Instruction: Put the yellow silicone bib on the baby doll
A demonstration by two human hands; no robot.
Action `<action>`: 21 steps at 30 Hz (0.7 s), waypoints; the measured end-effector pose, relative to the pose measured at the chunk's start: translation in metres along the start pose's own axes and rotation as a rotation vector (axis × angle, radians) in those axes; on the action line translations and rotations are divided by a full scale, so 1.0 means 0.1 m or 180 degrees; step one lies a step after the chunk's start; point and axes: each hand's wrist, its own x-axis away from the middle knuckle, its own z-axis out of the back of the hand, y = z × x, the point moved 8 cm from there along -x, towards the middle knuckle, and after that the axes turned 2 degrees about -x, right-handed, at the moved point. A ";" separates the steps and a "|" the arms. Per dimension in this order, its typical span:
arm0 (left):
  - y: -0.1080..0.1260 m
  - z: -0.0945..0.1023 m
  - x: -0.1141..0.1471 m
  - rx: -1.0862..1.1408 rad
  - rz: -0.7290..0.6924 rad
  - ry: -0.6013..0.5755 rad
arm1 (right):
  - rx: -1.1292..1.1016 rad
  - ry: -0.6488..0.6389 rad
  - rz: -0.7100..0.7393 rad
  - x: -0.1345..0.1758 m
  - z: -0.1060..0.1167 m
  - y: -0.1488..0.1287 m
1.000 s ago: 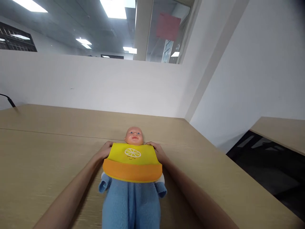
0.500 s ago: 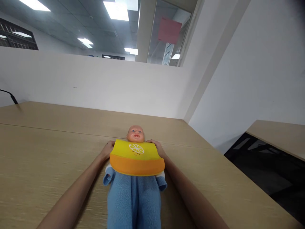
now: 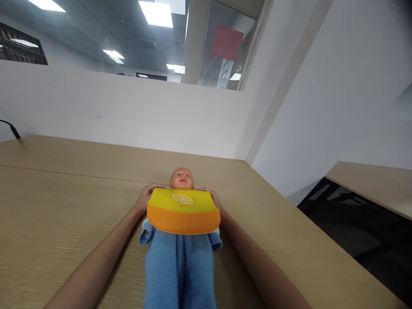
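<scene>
A baby doll (image 3: 182, 178) lies face up on the table, dressed in a blue fleece outfit (image 3: 180, 270). Across its chest rests a yellow bib (image 3: 193, 200) with an orange lower pocket and a white citrus-slice print. My left hand (image 3: 146, 198) is closed at the bib's upper left corner, fingers reaching along the top edge toward the doll's neck. At the upper right corner, my right hand (image 3: 210, 195) grips the bib the same way. The bib hides part of the fingers of both hands.
The wooden table (image 3: 80, 206) runs back to a white wall (image 3: 144, 116) with a window above. A black cable (image 3: 14, 131) hangs at the far left. On the right stands another wooden surface (image 3: 370, 182) with a dark underside.
My left hand's fingers have slid further inward along the bib's top edge toward the doll's neck. My right hand stays at its corner. The view has shifted slightly.
</scene>
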 end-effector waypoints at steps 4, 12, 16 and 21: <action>-0.05 0.03 0.01 0.0114 0.0124 0.0088 | -0.0189 0.0032 -0.0189 0.03 -0.03 0.03; -0.07 0.02 0.03 0.0370 0.0293 0.0091 | -0.0295 0.0162 -0.0365 0.04 -0.04 0.09; -0.04 0.00 0.03 0.0288 0.0238 -0.0021 | -0.0305 0.0280 -0.0440 0.04 -0.04 0.09; -0.02 -0.03 0.04 0.0264 0.0289 -0.0095 | -0.0393 0.0422 -0.0579 0.01 -0.04 0.13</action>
